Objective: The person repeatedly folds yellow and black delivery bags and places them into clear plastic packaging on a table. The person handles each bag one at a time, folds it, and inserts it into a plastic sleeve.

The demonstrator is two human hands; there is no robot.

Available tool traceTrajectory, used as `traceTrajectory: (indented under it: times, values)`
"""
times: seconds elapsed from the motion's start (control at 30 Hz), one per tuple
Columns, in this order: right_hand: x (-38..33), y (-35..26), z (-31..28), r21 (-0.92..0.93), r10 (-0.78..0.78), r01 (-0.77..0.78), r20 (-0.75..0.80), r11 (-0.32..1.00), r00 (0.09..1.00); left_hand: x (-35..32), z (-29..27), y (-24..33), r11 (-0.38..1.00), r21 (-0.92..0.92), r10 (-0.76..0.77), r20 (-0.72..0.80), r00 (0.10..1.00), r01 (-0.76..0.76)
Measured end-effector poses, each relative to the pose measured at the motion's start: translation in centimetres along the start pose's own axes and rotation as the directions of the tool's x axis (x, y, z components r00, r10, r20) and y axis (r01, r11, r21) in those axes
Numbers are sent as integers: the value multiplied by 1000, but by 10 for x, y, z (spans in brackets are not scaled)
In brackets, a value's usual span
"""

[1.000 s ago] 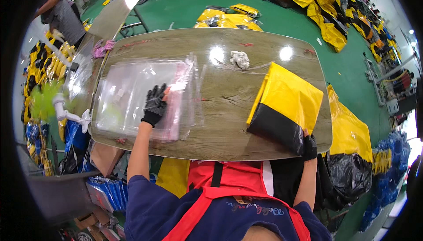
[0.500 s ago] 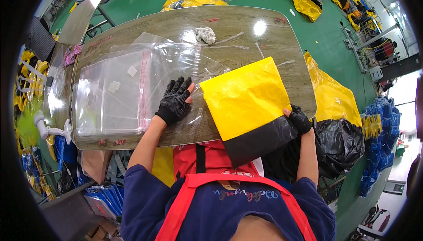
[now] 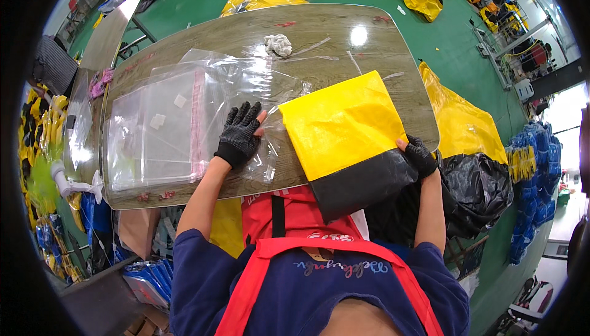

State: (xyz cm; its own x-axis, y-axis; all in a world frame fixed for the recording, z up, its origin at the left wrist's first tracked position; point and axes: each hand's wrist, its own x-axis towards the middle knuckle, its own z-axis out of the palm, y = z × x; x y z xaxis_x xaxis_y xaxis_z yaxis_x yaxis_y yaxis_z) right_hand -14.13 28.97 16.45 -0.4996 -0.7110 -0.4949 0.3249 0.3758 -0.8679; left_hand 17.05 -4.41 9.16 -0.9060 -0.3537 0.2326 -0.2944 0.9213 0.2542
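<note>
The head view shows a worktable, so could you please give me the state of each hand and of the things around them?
Folded yellow-and-black sheet: folded, overhanging the near edge of the tabletop.
Loose clear film: rumpled, spread out.
Left hand: gloved, open, palm down over the loose clear film.
Right hand: gloved, shut on the folded yellow-and-black sheet.
Clear plastic stack: lying flat.
White cloth: crumpled.
Pink cloth: bunched up.

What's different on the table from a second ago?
The left hand moved right, and a clear plastic bag now spreads rightward off the stack of clear bags. The right hand brought the folded yellow-and-black sheet left, toward the bag. Unchanged: the right hand's grip and the crumpled white cloth.
</note>
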Motion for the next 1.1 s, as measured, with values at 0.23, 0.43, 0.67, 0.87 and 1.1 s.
traceTrajectory:
  times: [0.23, 0.43, 0.67, 0.87, 1.1]
  values:
    - [5, -2, -3, -36, 14, -12, 47, 999, 999, 0, 12, -24, 974, -191, -100, 131, 986, 124]
    - [0, 0, -1, -44, -41, 40, -20, 998, 999, -8, 3, -5, 998, 53, -27, 75, 997, 23]
    - [-3, 2, 9, 25, 0, 0, -4, 1000, 1000, -5, 8, -23, 968, -197, -118, 189, 975, 155]
    - [5, 8, 18, -97, -102, 109, 75, 989, 992, -1, 2, -29, 768, -593, -158, 192, 969, 243]
    - [-1, 55, 107, -383, -13, 213, 463, 899, 886, -6, -72, 11, 882, -467, 155, 157, 975, -66]
